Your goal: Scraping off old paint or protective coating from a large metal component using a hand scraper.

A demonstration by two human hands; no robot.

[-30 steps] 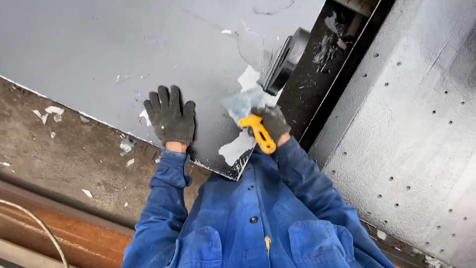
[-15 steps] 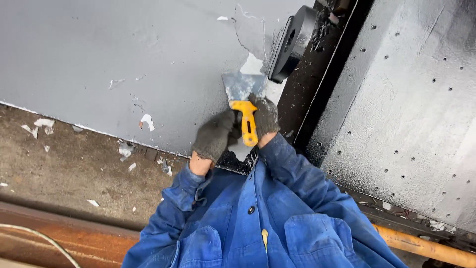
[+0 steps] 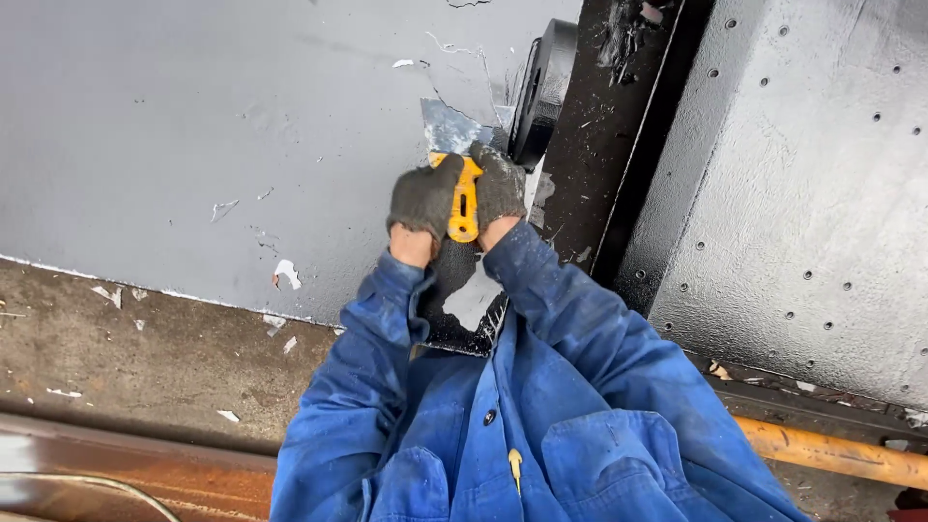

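Both of my gloved hands grip a yellow-handled scraper (image 3: 464,198). My left hand (image 3: 423,201) holds its left side and my right hand (image 3: 500,184) its right side. The scraper's blade lies under a lifted flap of grey film (image 3: 449,126) on a large grey panel (image 3: 193,135). Behind the hands, near the panel's lower corner, a stripped patch (image 3: 469,295) shows black and white. My blue sleeves reach up from the bottom of the view.
A black block-shaped fitting (image 3: 543,82) stands just right of the scraper, beside a dark gap (image 3: 628,145). A perforated grey metal panel (image 3: 822,193) fills the right. Film flakes (image 3: 286,273) dot the panel edge and the concrete ledge (image 3: 126,358). An orange pipe (image 3: 831,449) lies at lower right.
My left hand left the flat panel and joined the right on the scraper handle. The scraper has moved up the panel, peeling more film and leaving a longer stripped strip.
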